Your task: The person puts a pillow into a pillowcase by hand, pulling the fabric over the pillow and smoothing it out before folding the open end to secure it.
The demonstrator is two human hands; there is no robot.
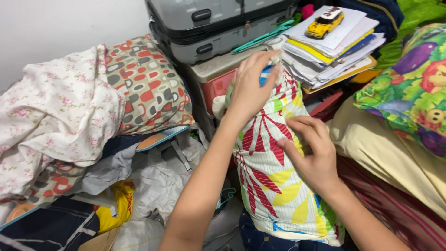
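Observation:
A long bolster pillow (pixel 274 186) in a white cover printed with red, yellow and green leaves stands tilted upright in front of me. My left hand (pixel 251 86) grips its upper end, fingers wrapped over the top. My right hand (pixel 312 151) presses on the pillow's right side near the middle, pinching the cover fabric.
A grey suitcase (pixel 218 25) lies on a plastic drawer unit (pixel 218 79) behind the pillow. Beside it sit stacked papers (pixel 332 53) with a yellow toy car (pixel 324 23) on top. Pillows and floral cloth (pixel 60 111) pile up at left; a cartoon-print pillow (pixel 413 88) lies at right.

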